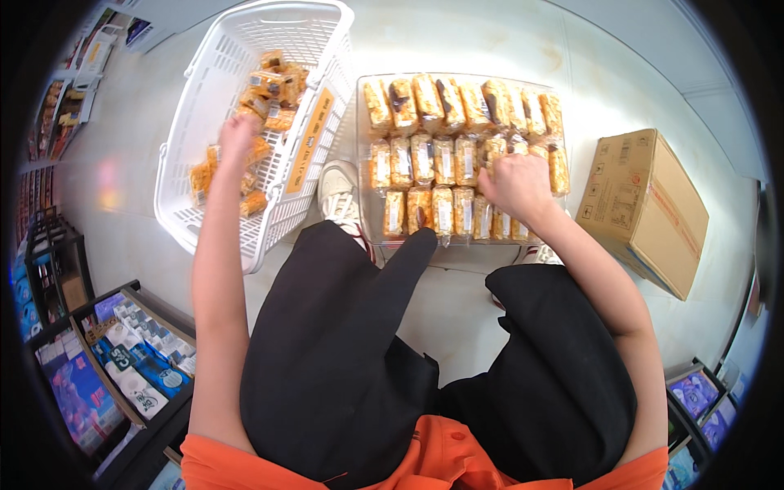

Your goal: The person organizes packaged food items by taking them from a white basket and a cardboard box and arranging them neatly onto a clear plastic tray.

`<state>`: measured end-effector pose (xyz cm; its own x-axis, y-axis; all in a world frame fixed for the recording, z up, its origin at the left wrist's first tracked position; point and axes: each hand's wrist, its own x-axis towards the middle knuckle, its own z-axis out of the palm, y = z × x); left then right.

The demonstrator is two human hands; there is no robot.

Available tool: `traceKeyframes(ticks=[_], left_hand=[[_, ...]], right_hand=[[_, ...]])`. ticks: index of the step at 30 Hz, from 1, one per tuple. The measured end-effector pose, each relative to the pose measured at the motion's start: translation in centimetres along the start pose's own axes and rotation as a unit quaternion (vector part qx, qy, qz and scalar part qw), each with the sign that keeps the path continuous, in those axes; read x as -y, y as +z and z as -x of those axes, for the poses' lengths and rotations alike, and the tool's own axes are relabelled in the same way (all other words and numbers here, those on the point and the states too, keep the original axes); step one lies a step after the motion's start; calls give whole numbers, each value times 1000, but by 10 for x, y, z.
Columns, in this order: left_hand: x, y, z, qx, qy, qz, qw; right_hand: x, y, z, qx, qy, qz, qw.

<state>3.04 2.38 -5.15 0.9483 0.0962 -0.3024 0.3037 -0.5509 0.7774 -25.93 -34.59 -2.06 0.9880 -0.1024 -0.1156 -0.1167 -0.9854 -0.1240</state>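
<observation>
My left hand (239,133) reaches into a white plastic basket (181,155), beside loose golden snack bars in clear wrappers (280,119). Its fingers are blurred and partly hidden, so I cannot tell whether it holds one. Over a clear shallow tray (375,222) my right hand (520,181) is closed, knuckles up, at the right part of the middle row. Its fingertips are hidden among the packs, and what they grip does not show. Three rows of wrapped snack bars (422,157) stand close together in the tray, many with white labels facing me.
A closed brown cardboard box (633,184) sits right of the tray. My shoe (338,193) is between basket and tray, and my knees flank the tray's near edge. Shelves with tissue packs (135,359) are at lower left, another shelf unit (701,400) at lower right.
</observation>
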Motion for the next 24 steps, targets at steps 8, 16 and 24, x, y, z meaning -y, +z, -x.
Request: traceKeyframes(ticks=[8,16,24], left_hand=[[131,19,5,213,-9,-435,875],[130,27,1,298,-8,-709,639],[131,34,-10,284,-85,-273,915]], right_hand=[[-4,-10,3,29,1,34,999],[5,-25,19,-36,-71,-9,997],[12,-36,21,-57,-107,-53,991]])
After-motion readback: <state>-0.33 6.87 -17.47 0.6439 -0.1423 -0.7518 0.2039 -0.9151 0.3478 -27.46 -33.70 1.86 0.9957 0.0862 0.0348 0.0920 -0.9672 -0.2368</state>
